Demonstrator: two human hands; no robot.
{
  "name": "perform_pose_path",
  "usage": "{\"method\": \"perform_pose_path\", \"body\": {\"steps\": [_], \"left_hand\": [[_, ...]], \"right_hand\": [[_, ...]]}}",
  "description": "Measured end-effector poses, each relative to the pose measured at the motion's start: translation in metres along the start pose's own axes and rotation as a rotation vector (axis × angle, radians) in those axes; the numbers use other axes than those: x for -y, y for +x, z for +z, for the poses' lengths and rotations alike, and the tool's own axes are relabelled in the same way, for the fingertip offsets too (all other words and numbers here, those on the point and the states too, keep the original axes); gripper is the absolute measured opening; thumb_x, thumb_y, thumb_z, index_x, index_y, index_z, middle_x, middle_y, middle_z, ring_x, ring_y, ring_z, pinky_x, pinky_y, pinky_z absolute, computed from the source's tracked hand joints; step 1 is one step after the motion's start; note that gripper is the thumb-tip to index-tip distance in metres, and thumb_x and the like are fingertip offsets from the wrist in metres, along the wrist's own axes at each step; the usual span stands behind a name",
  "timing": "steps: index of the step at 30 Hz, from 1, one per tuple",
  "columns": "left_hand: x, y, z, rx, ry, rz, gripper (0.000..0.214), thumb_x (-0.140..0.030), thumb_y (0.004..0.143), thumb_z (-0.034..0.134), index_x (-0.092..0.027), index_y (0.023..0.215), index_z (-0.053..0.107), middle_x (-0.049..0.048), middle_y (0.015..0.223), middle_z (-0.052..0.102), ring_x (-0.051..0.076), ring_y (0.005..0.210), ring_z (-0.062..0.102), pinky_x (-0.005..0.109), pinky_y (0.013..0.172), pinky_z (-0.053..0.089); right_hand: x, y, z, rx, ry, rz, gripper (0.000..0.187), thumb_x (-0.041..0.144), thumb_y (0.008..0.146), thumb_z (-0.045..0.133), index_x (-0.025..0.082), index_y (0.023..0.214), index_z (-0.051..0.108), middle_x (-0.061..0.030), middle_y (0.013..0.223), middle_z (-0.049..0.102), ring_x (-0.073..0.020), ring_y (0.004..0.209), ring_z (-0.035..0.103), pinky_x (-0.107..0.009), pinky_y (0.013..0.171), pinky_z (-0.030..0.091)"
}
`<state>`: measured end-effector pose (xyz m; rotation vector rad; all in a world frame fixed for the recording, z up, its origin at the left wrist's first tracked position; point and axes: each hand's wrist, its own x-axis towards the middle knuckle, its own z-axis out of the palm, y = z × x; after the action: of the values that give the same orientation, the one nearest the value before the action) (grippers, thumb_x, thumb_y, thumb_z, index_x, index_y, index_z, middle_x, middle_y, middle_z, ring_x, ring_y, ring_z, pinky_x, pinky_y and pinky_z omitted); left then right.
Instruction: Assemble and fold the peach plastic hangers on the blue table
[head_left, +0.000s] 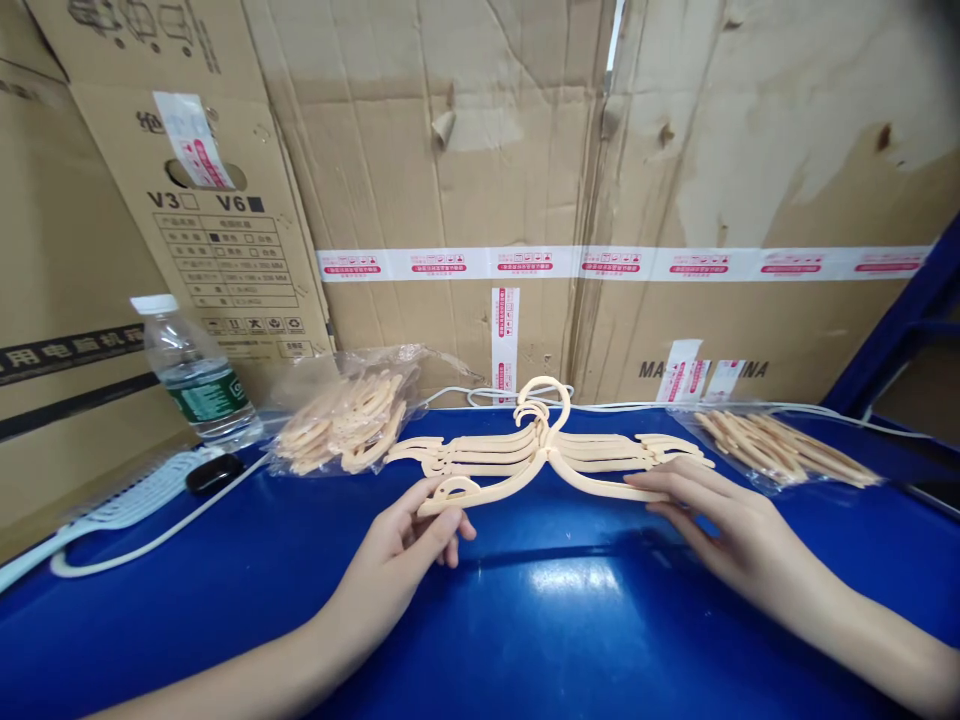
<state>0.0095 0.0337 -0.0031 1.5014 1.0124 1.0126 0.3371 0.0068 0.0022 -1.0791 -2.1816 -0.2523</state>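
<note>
A stack of several cream plastic hangers (536, 450) lies on the blue table (570, 620), hooks pointing away from me. My left hand (409, 540) pinches the left end of the nearest hanger between thumb and fingers. My right hand (712, 515) rests on the right end of the same hanger, fingers stretched out and pressed along its arm.
A clear bag of hangers (345, 415) lies at the left, another bag of hangers (780, 445) at the right. A water bottle (195, 370), a white power strip (127, 500) with its cable and a small black object (214, 472) sit at the far left. Cardboard boxes (525, 180) wall the back.
</note>
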Motion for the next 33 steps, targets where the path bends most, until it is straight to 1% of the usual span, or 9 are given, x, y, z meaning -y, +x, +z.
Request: {"method": "perform_pose_path", "body": {"steps": [4,9,14,19,22,24,26,29,33], "left_hand": [[0.0,0.001,-0.001,-0.031,-0.063,-0.012,0.034,-0.05,0.086,0.065,-0.016,0.09,0.061,0.0024,0.077,0.065,0.015,0.065,0.053,0.028,0.066,0.042],[0.0,0.001,-0.003,-0.016,-0.127,-0.022,0.033,-0.048,0.085,0.066,-0.016,0.095,0.066,0.0022,0.076,0.066,0.016,0.067,0.054,0.028,0.066,0.043],[0.001,0.001,-0.004,-0.023,-0.157,-0.037,0.033,-0.049,0.084,0.068,-0.017,0.093,0.066,0.0019,0.076,0.066,0.015,0.068,0.055,0.027,0.067,0.043],[0.002,0.002,-0.003,-0.018,-0.184,-0.04,0.039,-0.052,0.081,0.071,-0.016,0.095,0.067,0.0027,0.077,0.067,0.016,0.069,0.056,0.028,0.068,0.043],[0.002,0.003,-0.004,-0.022,-0.199,-0.038,0.041,-0.053,0.08,0.072,-0.016,0.096,0.067,0.0026,0.077,0.068,0.015,0.069,0.056,0.028,0.068,0.043],[0.001,0.003,-0.004,-0.023,-0.2,-0.034,0.042,-0.053,0.079,0.073,-0.015,0.096,0.067,0.0028,0.076,0.069,0.015,0.069,0.057,0.027,0.068,0.044],[0.0,0.002,-0.003,-0.037,-0.208,-0.04,0.042,-0.053,0.078,0.074,-0.016,0.096,0.065,0.0035,0.077,0.07,0.016,0.069,0.058,0.028,0.069,0.045],[-0.002,0.001,-0.001,-0.1,-0.248,-0.06,0.042,-0.052,0.074,0.078,-0.017,0.092,0.062,0.0054,0.082,0.073,0.017,0.073,0.062,0.03,0.074,0.048],[-0.005,0.002,0.001,-0.176,-0.292,-0.081,0.04,-0.046,0.069,0.082,-0.017,0.087,0.062,0.0027,0.075,0.07,0.019,0.073,0.065,0.034,0.078,0.051]], "right_hand": [[-0.001,-0.004,-0.002,-0.023,-0.197,0.0,0.022,0.019,0.097,0.048,0.024,0.11,0.065,-0.0077,0.1,0.073,-0.0249,0.085,0.065,-0.039,0.074,0.053],[0.0,-0.014,-0.002,-0.049,-0.396,0.009,0.036,0.01,0.094,0.037,0.019,0.116,0.065,-0.0118,0.118,0.071,-0.0266,0.08,0.073,-0.035,0.061,0.056],[0.008,-0.009,-0.002,-0.063,-0.509,0.02,0.033,0.011,0.094,0.038,0.018,0.112,0.065,-0.0169,0.123,0.065,-0.0245,0.069,0.071,-0.031,0.046,0.052],[0.009,-0.004,0.001,-0.155,-0.15,0.124,0.03,0.018,0.097,0.046,0.025,0.124,0.058,-0.0138,0.127,0.058,-0.0247,0.101,0.067,-0.034,0.074,0.06],[0.004,-0.004,0.003,-0.155,0.148,0.303,0.034,0.029,0.094,0.055,0.027,0.128,0.057,-0.0112,0.126,0.06,-0.0203,0.086,0.069,-0.031,0.066,0.063],[0.002,-0.003,0.004,-0.123,0.356,0.44,0.038,0.039,0.09,0.062,0.025,0.124,0.061,-0.0112,0.113,0.066,-0.0203,0.077,0.068,-0.029,0.057,0.062],[0.002,0.0,0.003,-0.09,0.501,0.524,0.037,0.046,0.085,0.067,0.022,0.113,0.068,-0.0105,0.099,0.07,-0.022,0.076,0.068,-0.03,0.055,0.061],[0.006,0.007,0.0,-0.052,0.594,0.556,0.038,0.053,0.082,0.069,0.02,0.098,0.074,-0.0082,0.084,0.071,-0.0202,0.067,0.065,-0.031,0.058,0.059],[0.011,0.011,-0.003,-0.048,0.672,0.625,0.046,0.059,0.079,0.07,0.019,0.1,0.075,-0.0054,0.072,0.068,-0.0195,0.063,0.063,-0.034,0.062,0.057]]}}
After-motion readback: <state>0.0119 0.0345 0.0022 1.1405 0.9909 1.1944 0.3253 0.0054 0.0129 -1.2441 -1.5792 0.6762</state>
